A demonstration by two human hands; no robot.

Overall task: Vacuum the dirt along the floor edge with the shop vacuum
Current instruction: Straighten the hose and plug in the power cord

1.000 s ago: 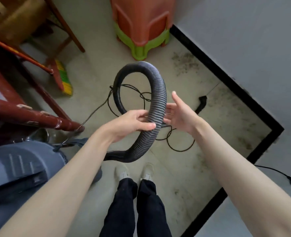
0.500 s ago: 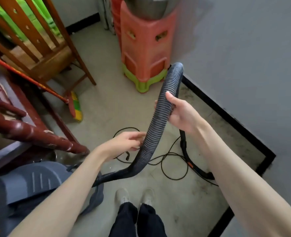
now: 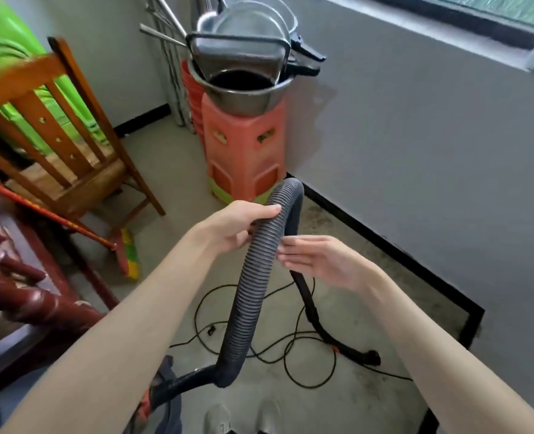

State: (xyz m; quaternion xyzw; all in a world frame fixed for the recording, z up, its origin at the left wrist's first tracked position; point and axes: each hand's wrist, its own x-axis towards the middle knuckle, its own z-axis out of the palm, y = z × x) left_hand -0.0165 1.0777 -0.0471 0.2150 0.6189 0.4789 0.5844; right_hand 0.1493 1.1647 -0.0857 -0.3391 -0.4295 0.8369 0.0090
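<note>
A ribbed grey vacuum hose [image 3: 253,286] rises from the vacuum body [image 3: 162,399] at the bottom, arches at chest height and drops to its nozzle end [image 3: 370,357] on the floor. My left hand [image 3: 237,225] grips the hose just below the top of the arch. My right hand [image 3: 319,260] is flat, fingers straight, its fingertips touching the hose's right side. Dark dirt [image 3: 381,386] smudges the floor along the black skirting [image 3: 369,236] by the wall.
A black power cord [image 3: 290,349] loops over the floor under the hose. Stacked orange plastic stools [image 3: 243,151] carrying metal basins stand in the corner. A wooden chair [image 3: 65,151], a leaning broom [image 3: 127,255] and dark red furniture [image 3: 24,302] crowd the left.
My left hand moved up the hose and now grips near the top of the arch. My right hand let go and opened flat against the hose. The camera tilted up.
</note>
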